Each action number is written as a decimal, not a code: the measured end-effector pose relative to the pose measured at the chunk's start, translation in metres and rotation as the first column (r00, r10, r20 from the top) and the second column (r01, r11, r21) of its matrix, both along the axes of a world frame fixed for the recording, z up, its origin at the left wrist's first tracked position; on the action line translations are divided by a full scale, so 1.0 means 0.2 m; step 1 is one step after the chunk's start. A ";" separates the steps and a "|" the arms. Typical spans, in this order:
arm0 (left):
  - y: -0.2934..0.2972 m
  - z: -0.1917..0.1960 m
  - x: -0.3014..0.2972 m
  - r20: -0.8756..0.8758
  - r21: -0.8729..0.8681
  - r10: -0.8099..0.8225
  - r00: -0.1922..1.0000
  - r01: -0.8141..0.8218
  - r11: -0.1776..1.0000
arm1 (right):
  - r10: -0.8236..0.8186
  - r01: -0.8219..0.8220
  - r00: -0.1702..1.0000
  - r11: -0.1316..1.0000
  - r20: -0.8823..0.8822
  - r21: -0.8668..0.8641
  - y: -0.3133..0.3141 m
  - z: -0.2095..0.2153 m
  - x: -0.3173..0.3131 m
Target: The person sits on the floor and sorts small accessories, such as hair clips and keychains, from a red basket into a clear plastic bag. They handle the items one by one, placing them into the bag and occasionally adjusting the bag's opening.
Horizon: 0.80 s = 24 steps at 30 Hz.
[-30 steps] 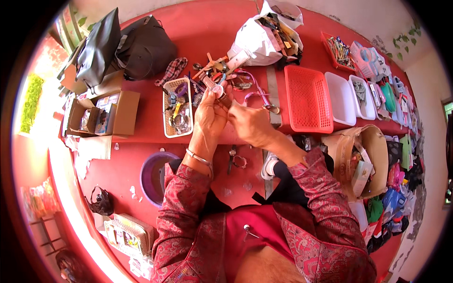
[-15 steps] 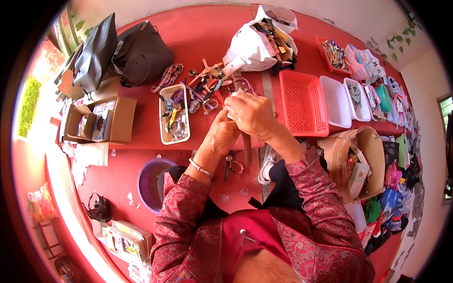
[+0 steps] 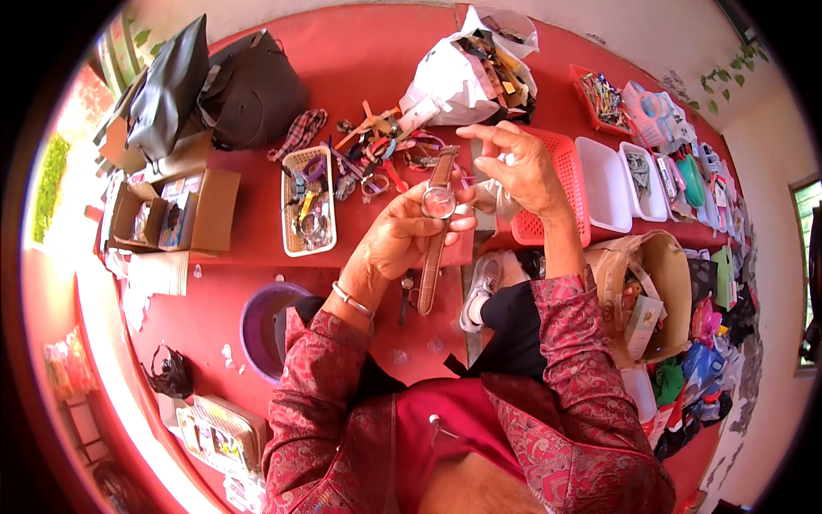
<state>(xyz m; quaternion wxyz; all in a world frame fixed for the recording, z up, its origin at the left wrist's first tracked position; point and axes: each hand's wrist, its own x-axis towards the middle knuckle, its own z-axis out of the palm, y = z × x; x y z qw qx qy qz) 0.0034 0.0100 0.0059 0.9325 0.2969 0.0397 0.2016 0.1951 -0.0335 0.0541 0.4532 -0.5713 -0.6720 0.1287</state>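
Note:
A wristwatch (image 3: 439,203) with a round face and a long brown strap rests in my left hand (image 3: 396,233), gripped by the fingers and thumb. One strap end points up past the fingers and the other hangs below them. To its right my right hand (image 3: 533,174) is raised, thumb and index finger apart. Its other fingers curl round a small white wad (image 3: 511,159), whose kind I cannot make out. Clear crumpled plastic (image 3: 495,198) shows just beneath that hand; whether it hangs from the fingers is unclear. Beyond both hands lies a pile of watches and bands (image 3: 377,154).
A cream basket (image 3: 288,231) of watches stands left of the pile. Behind are black bags (image 3: 257,94) and a stuffed white bag (image 3: 445,86). Rightward sit a red basket (image 3: 556,150), white trays (image 3: 604,184) and a cardboard box (image 3: 681,283). A purple basin (image 3: 253,330) is lower left.
My hands were together over the watch and have parted. The right hand has moved right and its thumb and index finger have spread. The watch face now shows in my left hand.

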 end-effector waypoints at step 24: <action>0.03 -0.11 0.00 -0.311 0.391 0.626 0.715 -0.504 0.770 | -0.124 0.008 0.967 0.887 -0.222 -0.461 0.03 -0.15 -0.23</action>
